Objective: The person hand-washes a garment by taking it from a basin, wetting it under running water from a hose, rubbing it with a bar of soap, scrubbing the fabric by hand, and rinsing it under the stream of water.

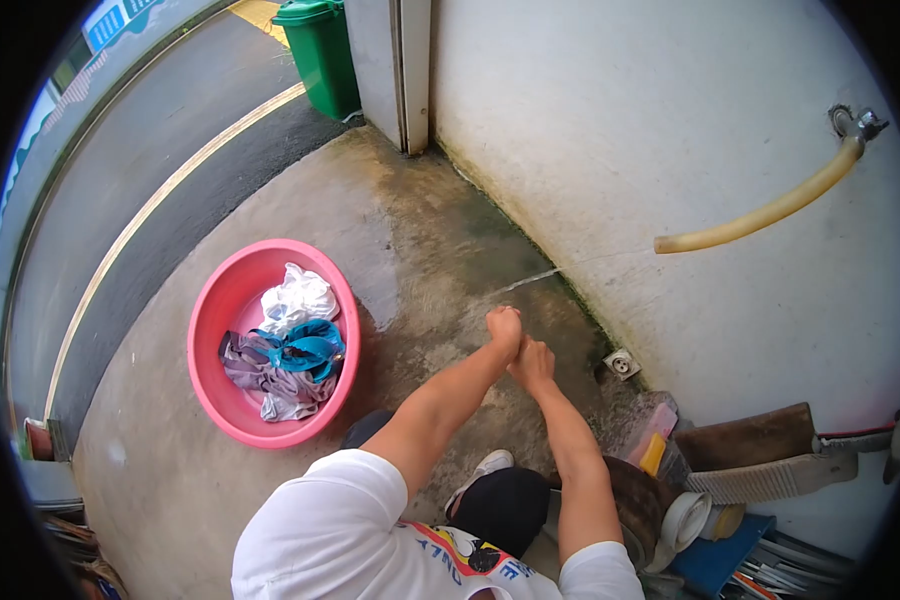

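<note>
My left hand (505, 326) is closed, its fingers curled in, in front of my body over the wet concrete floor. Right below and beside it is my right hand (533, 364), also closed, touching or nearly touching the left. Whatever the fingers might hold is hidden. A pink basin (206, 350) stands on the floor to the left, with a white cloth (298, 298), a blue cloth (308, 348) and greyish-purple clothing (280, 382) inside. A yellowish hose (770, 214) hangs from a wall tap (856, 126) at the upper right, and a thin pale streak runs from near its end toward my hands.
A green bin (325, 62) stands by the wall corner at the top. Near the wall's foot is a small drain or socket plate (622, 364). Brown boards (750, 438), a yellow object (653, 454) and a blue item (720, 552) are stacked at the lower right.
</note>
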### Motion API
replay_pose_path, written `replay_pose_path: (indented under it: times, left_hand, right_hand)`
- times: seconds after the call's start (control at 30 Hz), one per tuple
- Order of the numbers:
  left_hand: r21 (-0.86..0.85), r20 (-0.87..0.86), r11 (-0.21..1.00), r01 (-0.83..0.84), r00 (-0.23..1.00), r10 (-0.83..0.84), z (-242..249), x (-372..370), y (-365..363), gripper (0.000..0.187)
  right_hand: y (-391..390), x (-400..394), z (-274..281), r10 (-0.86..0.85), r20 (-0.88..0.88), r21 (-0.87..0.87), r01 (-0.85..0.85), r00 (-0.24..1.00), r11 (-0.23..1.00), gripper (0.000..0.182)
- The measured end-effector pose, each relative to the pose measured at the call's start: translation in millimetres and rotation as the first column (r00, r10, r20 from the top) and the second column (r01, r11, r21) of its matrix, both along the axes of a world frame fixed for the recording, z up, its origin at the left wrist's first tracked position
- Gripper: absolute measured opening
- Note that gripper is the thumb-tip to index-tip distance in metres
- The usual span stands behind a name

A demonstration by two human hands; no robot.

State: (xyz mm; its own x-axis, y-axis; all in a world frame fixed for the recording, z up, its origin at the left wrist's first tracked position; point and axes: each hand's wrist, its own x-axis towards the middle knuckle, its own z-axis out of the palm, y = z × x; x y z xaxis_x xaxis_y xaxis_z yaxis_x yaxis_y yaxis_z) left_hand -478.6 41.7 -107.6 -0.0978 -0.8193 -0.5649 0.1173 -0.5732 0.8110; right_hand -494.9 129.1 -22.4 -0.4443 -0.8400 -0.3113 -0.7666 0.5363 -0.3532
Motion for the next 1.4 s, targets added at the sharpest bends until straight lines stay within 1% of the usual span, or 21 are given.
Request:
replay_pose_path:
  times: [0.13,0.2,0.23,0.3,0.33,0.43,0.47,0.5,0.57,0.6,0.7,0.73,0.83,0.87,0.97,1.03,1.1,1.2,1.3,1.33,1.4]
  left_hand:
    - [0.127,-0.226,0.983,0.131,0.969,-0.1,58,30,-10,0.017]
    - [0.101,-0.288,0.961,0.259,0.932,-0.221,94,51,-10,0.023]
    - [0.013,-0.232,0.971,0.24,0.945,-0.231,101,57,-11,0.03]
    - [-0.161,-0.113,0.964,0.211,0.967,-0.23,114,71,-10,0.046]
    - [-0.147,-0.116,0.963,0.224,0.963,-0.242,128,83,-9,0.051]
    - [-0.134,-0.123,0.948,0.29,0.944,-0.306,175,116,0,0.063]
    - [-0.154,-0.121,0.935,0.319,0.933,-0.338,189,126,2,0.063]
    - [-0.177,-0.118,0.922,0.345,0.922,-0.368,201,135,3,0.064]
    - [-0.169,-0.213,0.923,0.346,0.901,-0.377,211,152,6,0.046]
    - [-0.139,-0.276,0.919,0.369,0.877,-0.394,212,161,5,0.038]
    - [-0.019,-0.428,0.936,0.352,0.843,-0.326,198,168,-2,0.016]
    - [0.03,-0.469,0.943,0.332,0.838,-0.28,196,170,-5,0.009]
    - [0.136,-0.483,0.963,0.235,0.864,-0.142,197,173,-11,0.006]
    - [0.116,-0.548,0.978,0.174,0.832,-0.083,191,171,-12,0.004]
    - [-0.015,-0.569,0.995,0.097,0.817,-0.088,202,174,-5,0.004]
    - [0.005,-0.573,0.992,0.125,0.814,-0.1,201,172,0,0.006]
    - [-0.036,-0.505,0.989,0.144,0.852,-0.142,197,163,4,0.01]
    - [-0.144,-0.319,0.982,0.121,0.934,-0.162,216,156,15,0.017]
    - [-0.482,0.253,0.825,0.295,0.948,-0.191,223,152,24,0.024]
    - [-0.495,0.33,0.795,0.352,0.922,-0.203,236,158,30,0.032]
    - [-0.569,0.268,0.77,0.289,0.95,-0.159,241,155,37,0.037]
  right_hand:
    - [-5,25,19,-0.111,0.007,-0.088,0.112,0.994,0.99,0.029]
    - [-8,37,20,-0.079,0.004,-0.336,0.076,0.997,0.939,0.025]
    - [-11,40,23,-0.065,-0.001,-0.457,0.058,0.998,0.888,0.023]
    - [-14,48,52,-0.166,0.373,-0.309,0.291,0.913,0.905,0.032]
    - [-17,53,69,-0.227,0.536,-0.201,0.384,0.813,0.901,0.038]
    - [-25,58,80,-0.066,0.65,-0.361,0.384,0.757,0.85,0.043]
    - [-26,56,95,-0.05,0.667,-0.28,0.312,0.744,0.908,0.05]
    - [-24,64,102,-0.009,0.573,-0.43,0.311,0.819,0.848,0.053]
    - [-22,84,111,0.027,0.356,-0.692,0.245,0.934,0.679,0.057]
    - [-19,90,123,0.06,0.385,-0.633,0.216,0.921,0.744,0.066]
    - [-14,99,87,0.05,0.138,-0.683,0.058,0.989,0.728,0.076]
    - [-16,100,77,0.147,0.272,-0.685,0.084,0.951,0.724,0.083]
    - [-3,100,94,0.067,0.726,-0.444,0.393,0.684,0.805,0.081]
    - [4,102,121,-0.013,0.747,-0.335,0.394,0.664,0.856,0.076]
    - [10,92,117,0.013,0.893,-0.286,0.546,0.449,0.787,0.072]
    - [9,88,113,0.038,0.944,-0.221,0.539,0.329,0.813,0.068]
    - [9,87,115,0.09,0.969,-0.195,0.49,0.23,0.85,0.06]
    - [9,85,116,0.058,0.953,-0.173,0.376,0.298,0.91,0.052]
    - [9,87,121,0.064,0.91,-0.24,0.397,0.409,0.886,0.043]
    - [8,89,122,0.077,0.898,-0.286,0.441,0.432,0.851,0.041]
    - [7,96,127,0.065,0.888,-0.334,0.544,0.455,0.77,0.033]
